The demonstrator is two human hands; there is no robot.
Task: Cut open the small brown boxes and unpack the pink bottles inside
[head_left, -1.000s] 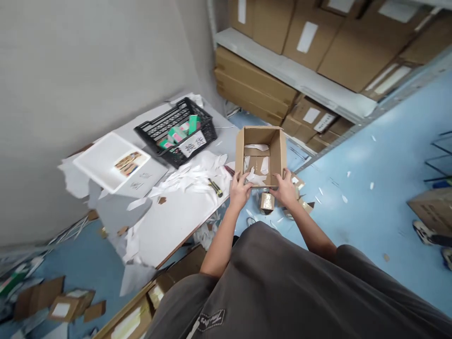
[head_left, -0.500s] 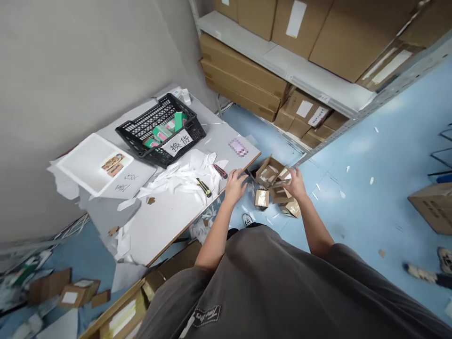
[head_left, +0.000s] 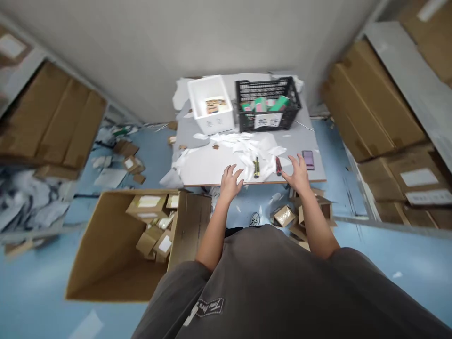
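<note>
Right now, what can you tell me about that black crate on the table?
The black crate looks like plastic, with lattice walls and an open top. It stands upright at the back of the table, right of the white bin; whether they touch is unclear. A white label with dark characters is on its front; green-and-pink boxes lie inside.

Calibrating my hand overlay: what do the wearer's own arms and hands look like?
The left hand and right hand are ungloved. Bare forearms emerge from the short sleeves of a dark grey shirt bearing a dark patch with light lettering.
</note>
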